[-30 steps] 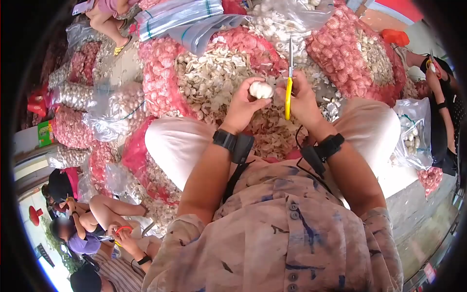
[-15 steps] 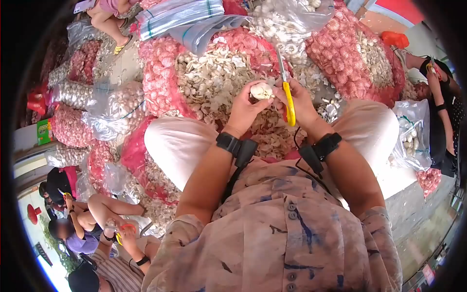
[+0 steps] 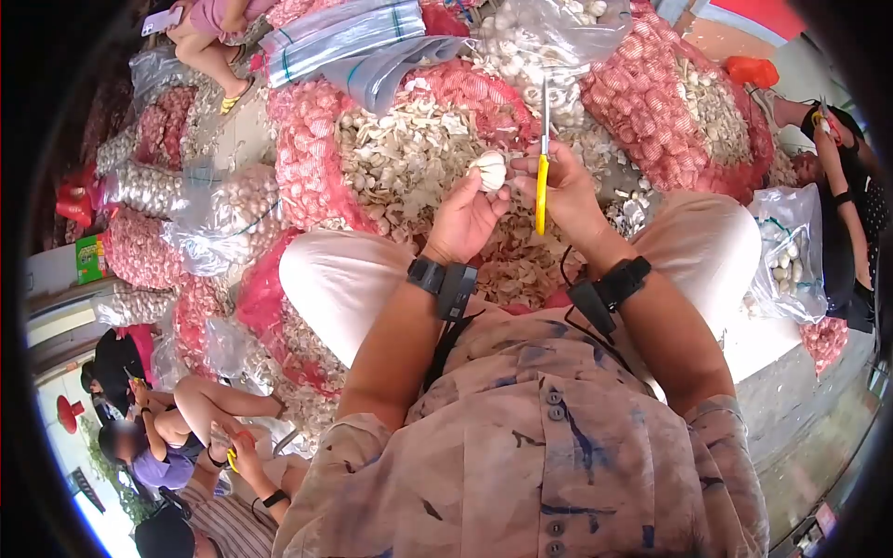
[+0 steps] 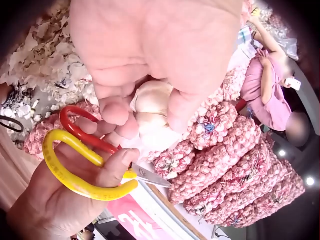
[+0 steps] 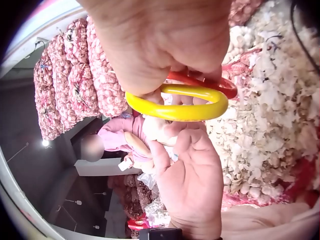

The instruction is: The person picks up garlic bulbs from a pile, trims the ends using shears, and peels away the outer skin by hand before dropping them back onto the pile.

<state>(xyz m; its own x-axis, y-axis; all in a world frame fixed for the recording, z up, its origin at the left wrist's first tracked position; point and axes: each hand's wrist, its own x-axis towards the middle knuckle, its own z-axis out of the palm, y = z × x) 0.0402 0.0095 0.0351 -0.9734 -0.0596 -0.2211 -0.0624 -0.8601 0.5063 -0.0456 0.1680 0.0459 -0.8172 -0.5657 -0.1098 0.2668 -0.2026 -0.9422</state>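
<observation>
A white garlic bulb (image 3: 489, 171) sits between the thumb and fingers of my left hand (image 3: 465, 219), over the heap of garlic skins. In the left wrist view, the thumb and fingers pinch the bulb (image 4: 152, 107) from both sides. My right hand (image 3: 572, 197) grips scissors (image 3: 541, 197) with one yellow and one red handle, close beside the left fingertips. The blades point away from my body. From the right wrist view, the yellow handle loop (image 5: 175, 112) stands in front of the bulb and covers part of it.
Ahead lies an opened red mesh sack (image 3: 312, 139) with garlic and loose skins (image 3: 400, 163). Full mesh sacks (image 3: 642, 112), a clear bag of bulbs (image 3: 553, 42) and folded plastic bags (image 3: 344, 37) surround it. Another clear bag (image 3: 789, 251) lies right. Several people sit at both sides.
The bulb has turned and shifted slightly left, and the left fingers have spread a little. The scissors tilted half a second ago and now point straight ahead again.
</observation>
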